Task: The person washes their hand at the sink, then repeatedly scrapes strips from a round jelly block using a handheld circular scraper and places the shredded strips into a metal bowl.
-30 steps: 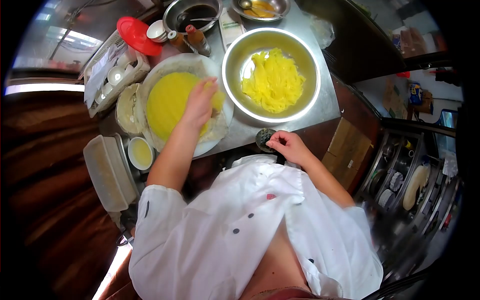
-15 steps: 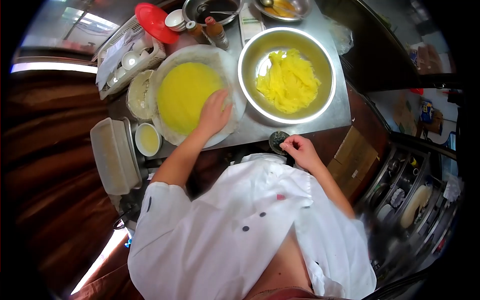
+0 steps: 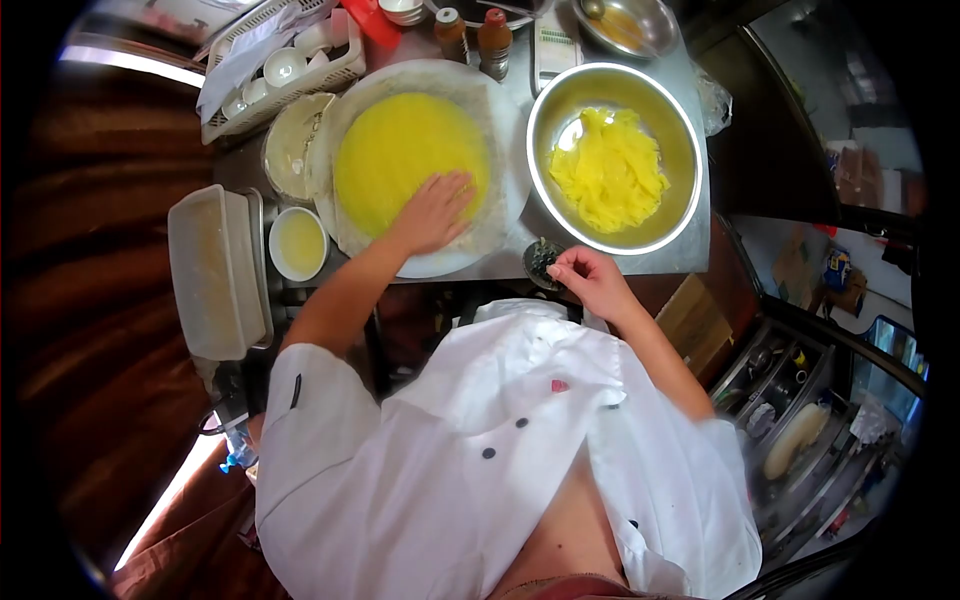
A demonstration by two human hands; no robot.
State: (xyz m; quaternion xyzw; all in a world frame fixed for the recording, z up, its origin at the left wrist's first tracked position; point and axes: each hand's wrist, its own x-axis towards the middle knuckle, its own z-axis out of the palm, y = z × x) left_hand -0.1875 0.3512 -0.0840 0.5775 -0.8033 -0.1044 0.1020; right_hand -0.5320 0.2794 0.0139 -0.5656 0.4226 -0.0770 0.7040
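Note:
My left hand (image 3: 436, 213) lies open on the lower right edge of a flat, round yellow sheet of dough (image 3: 400, 150), its fingers stretched out. The sheet rests on a pale round cloth or paper (image 3: 345, 217) over a round board. My right hand (image 3: 590, 277) is closed in a pinch at the rim of a small dark dish (image 3: 540, 257) at the table's front edge. What the pinched fingers hold, if anything, is too small to make out. Beside the board, a large steel bowl (image 3: 688, 165) contains a crumpled yellow mass (image 3: 610, 170).
A white bowl of pale yellow liquid (image 3: 300, 245) and a long plastic container (image 3: 215, 270) stand at left. Behind them are a pale bowl (image 3: 290, 150) and a basket of cups (image 3: 345, 70). Two bottles (image 3: 494, 45), a grater (image 3: 556, 50) and another steel bowl (image 3: 655, 28) line the back.
The camera view has shifted, moving the table's contents in the picture. My left hand stays on the yellow sheet, its fingers now more spread. My right hand remains pinched by the dark dish.

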